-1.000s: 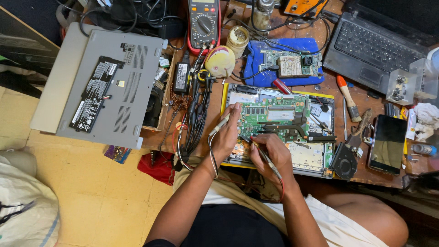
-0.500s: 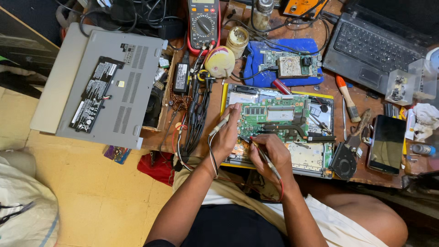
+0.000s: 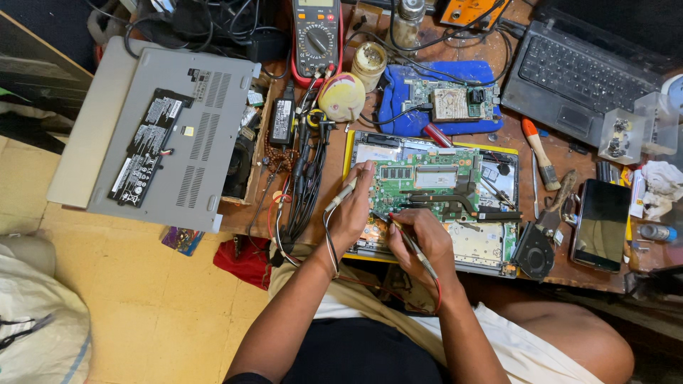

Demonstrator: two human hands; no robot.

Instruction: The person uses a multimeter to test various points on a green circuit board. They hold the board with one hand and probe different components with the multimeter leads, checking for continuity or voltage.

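An opened laptop base with a green circuit board lies on the wooden bench in front of me. My left hand grips a thin probe with a black lead, its tip on the board's left edge. My right hand holds a probe with a red lead, its tip touching the board's lower left part. Both leads trail back past my wrists. A multimeter with a red casing stands at the far edge of the bench.
A grey laptop bottom cover with a black battery rests at the left. Another circuit board on a blue mat, a black laptop, a brush, a phone, a fan and tangled cables crowd the bench.
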